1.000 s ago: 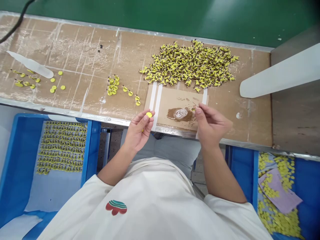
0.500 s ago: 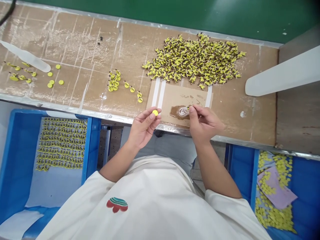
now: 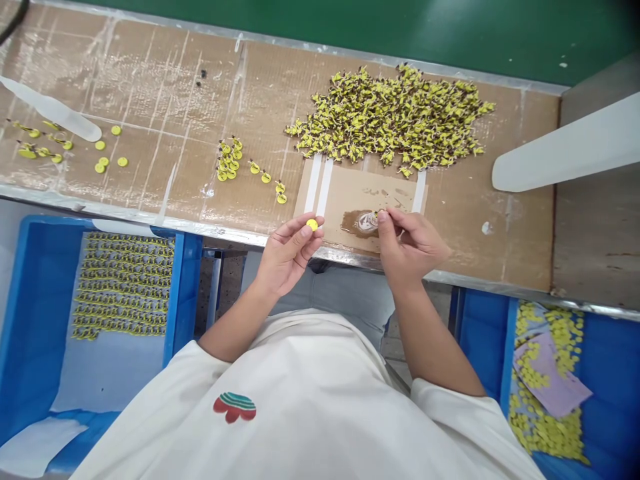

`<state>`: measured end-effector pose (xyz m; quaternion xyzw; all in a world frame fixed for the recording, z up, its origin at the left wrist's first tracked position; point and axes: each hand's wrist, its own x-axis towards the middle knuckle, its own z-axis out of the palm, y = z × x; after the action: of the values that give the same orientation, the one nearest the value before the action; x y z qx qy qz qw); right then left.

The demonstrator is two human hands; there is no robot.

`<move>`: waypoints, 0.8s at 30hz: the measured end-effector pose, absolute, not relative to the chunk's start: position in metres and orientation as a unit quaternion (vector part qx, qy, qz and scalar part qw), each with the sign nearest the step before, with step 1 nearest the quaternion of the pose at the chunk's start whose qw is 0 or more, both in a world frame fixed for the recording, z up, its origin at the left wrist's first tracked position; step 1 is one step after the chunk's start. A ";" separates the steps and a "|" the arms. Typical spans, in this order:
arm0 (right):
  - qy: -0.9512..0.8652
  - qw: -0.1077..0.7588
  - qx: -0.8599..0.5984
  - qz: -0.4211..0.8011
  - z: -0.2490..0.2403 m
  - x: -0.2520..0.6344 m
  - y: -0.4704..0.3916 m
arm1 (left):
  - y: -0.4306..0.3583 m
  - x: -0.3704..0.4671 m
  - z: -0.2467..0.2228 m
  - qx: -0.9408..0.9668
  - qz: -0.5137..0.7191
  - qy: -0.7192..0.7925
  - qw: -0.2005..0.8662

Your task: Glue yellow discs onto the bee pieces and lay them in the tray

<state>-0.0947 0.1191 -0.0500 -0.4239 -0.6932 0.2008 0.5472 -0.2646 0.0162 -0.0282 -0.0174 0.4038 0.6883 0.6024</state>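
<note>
Pinched in the fingertips of my left hand (image 3: 290,253) is a round yellow disc (image 3: 312,225), just over the bench's front edge. My right hand (image 3: 411,243) is closed in a pinch on a small figure, mostly hidden by the fingers, beside a whitish wet patch (image 3: 367,221) on the cardboard sheet (image 3: 350,187). Behind the sheet lies a big heap of small yellow and dark figures (image 3: 390,120). Several figures standing on yellow discs (image 3: 229,160) are grouped left of the sheet.
Loose yellow discs (image 3: 116,130) and more figures lie at the far left near a white strip-like object (image 3: 55,110). A blue bin (image 3: 185,287) at lower left holds rows of figures; another blue bin (image 3: 483,333) at right holds yellow discs. A white bar (image 3: 565,147) juts in from the right.
</note>
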 end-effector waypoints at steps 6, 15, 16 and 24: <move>-0.715 0.524 -0.423 0.187 -0.034 -0.087 0.117 | 0.015 -0.266 -0.028 -0.003 0.691 0.389 0.609; -0.709 0.481 -0.476 0.200 -0.028 -0.081 0.109 | 0.014 -0.266 -0.029 0.008 0.696 0.372 0.614; -0.712 0.476 -0.477 0.199 -0.029 -0.080 0.109 | 0.014 -0.266 -0.029 0.008 0.694 0.378 0.613; -0.724 0.470 -0.461 0.206 -0.028 -0.080 0.111 | 0.013 -0.267 -0.028 0.014 0.693 0.372 0.617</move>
<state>-0.0805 0.1106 -0.0277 -0.4610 -0.7240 0.2059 0.4700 -0.2668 0.0133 -0.0279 0.0137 0.3715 0.6932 0.6174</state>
